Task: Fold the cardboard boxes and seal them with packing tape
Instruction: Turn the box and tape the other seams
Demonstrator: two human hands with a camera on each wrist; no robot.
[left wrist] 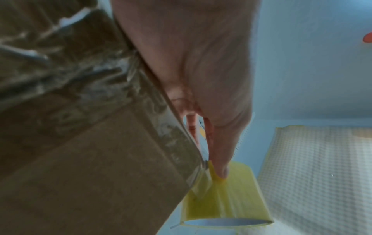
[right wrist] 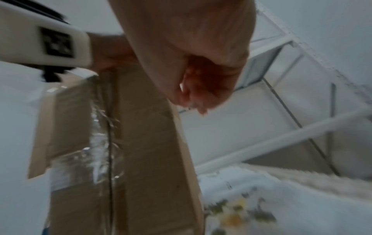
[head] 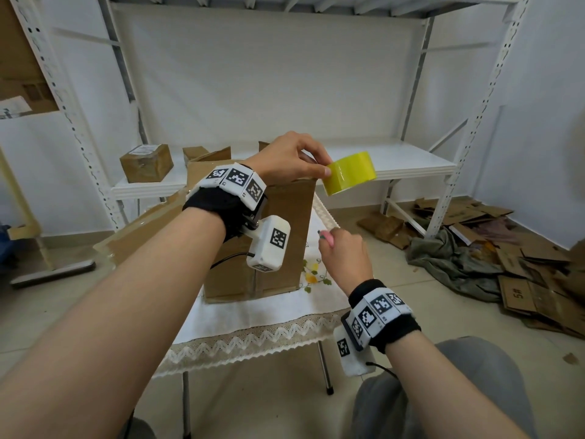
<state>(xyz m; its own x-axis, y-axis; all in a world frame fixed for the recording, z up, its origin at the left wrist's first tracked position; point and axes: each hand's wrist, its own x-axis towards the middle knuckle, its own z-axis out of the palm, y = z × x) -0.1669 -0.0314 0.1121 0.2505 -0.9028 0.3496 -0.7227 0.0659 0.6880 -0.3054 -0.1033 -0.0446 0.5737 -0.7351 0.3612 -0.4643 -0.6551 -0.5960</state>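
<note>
A tall brown cardboard box (head: 278, 236) stands on a small table covered with a white cloth (head: 253, 315). Clear tape runs over its seams (left wrist: 167, 136). My left hand (head: 319, 167) pinches a yellow roll of packing tape (head: 349, 172) at the box's top right corner. In the left wrist view my thumb (left wrist: 220, 159) presses on the tape roll (left wrist: 231, 198) beside the box edge (left wrist: 100, 167). Lower down, to the right of the box, my right hand (head: 329, 239) is curled round a small pink tool (head: 327, 237). Its working end is hidden. The right wrist view shows the right hand's curled fingers (right wrist: 201, 92) beside the box (right wrist: 145, 159).
A white metal shelf (head: 395, 160) behind the table holds small cardboard boxes (head: 145, 163). Flattened cardboard (head: 522, 280) and a grey-green cloth (head: 456, 264) lie on the floor at right. The table's lace-trimmed front edge (head: 253, 342) is close to my knees.
</note>
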